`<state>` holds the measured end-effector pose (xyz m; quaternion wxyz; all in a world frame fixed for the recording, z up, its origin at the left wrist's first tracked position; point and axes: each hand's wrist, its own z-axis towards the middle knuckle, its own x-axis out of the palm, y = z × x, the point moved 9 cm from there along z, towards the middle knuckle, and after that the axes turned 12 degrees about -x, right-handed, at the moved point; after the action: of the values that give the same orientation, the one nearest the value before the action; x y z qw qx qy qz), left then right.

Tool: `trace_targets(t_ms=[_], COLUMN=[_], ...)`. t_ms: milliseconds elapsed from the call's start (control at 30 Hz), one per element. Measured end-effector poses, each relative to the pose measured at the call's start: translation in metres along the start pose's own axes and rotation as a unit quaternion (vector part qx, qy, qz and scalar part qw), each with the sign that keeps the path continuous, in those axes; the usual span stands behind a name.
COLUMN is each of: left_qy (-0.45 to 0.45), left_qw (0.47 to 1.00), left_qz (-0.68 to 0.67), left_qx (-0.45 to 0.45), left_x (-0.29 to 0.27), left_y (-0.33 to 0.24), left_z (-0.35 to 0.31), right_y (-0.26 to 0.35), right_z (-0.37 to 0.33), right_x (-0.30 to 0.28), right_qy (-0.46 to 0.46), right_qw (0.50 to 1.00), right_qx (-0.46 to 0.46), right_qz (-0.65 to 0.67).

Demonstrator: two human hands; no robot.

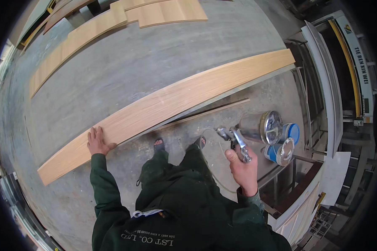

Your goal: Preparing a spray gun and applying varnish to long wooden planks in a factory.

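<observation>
A long pale wooden board (188, 92) lies slantwise in front of me, raised above the floor on a narrow grey support (222, 98). My left hand (99, 142) rests on the near edge of the board toward its left end, fingers spread. In my right hand (244, 169) is a silver spray gun (237, 142), held by its handle with the nozzle toward the left. A large shiny metal cup (262, 126) sits beside the gun and seems joined to it. The gun is apart from the board.
Two blue-and-white cans (276, 153) stand at right, beneath the metal cup. More wooden boards (167, 12) lie at the far side. A thin hose (222, 185) curves near my right foot. Metal frames and a pale panel (337, 178) line the right. A wooden strip (209, 112) lies behind my feet.
</observation>
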<state>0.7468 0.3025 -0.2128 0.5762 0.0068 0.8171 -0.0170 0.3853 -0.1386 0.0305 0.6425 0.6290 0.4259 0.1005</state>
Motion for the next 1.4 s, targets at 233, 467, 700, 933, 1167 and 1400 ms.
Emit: trace_targets(t_ms=[233,467,700,933,1167,1400], left_qy=[0.046,0.048,0.066,0.094,0.107,0.127], left_qw=[0.999,0.998,0.998,0.995,0.994,0.987], left_qz=[-0.005,-0.014,0.006,0.031,0.015,0.096], left_qx=[0.007,0.037,0.019,0.013,-0.034,-0.021], left_x=[0.011,0.014,0.017,0.032,0.057,0.034], left_y=[0.033,0.033,0.031,0.023,0.039,0.012], left_z=[0.018,0.02,0.023,0.033,0.044,0.031], right_y=[0.045,0.028,-0.006,-0.029,-0.05,-0.056], right_z=[-0.032,-0.025,0.001,0.035,0.075,0.105], right_x=[0.106,0.107,0.027,-0.051,-0.128,-0.183], right_qy=[0.143,0.119,-0.03,-0.103,-0.178,-0.265], right_qw=[0.987,0.988,0.996,0.994,0.984,0.964], right_qx=[0.017,0.044,0.044,0.026,-0.004,0.029], right_qz=[0.065,0.084,0.066,0.039,0.006,0.004])
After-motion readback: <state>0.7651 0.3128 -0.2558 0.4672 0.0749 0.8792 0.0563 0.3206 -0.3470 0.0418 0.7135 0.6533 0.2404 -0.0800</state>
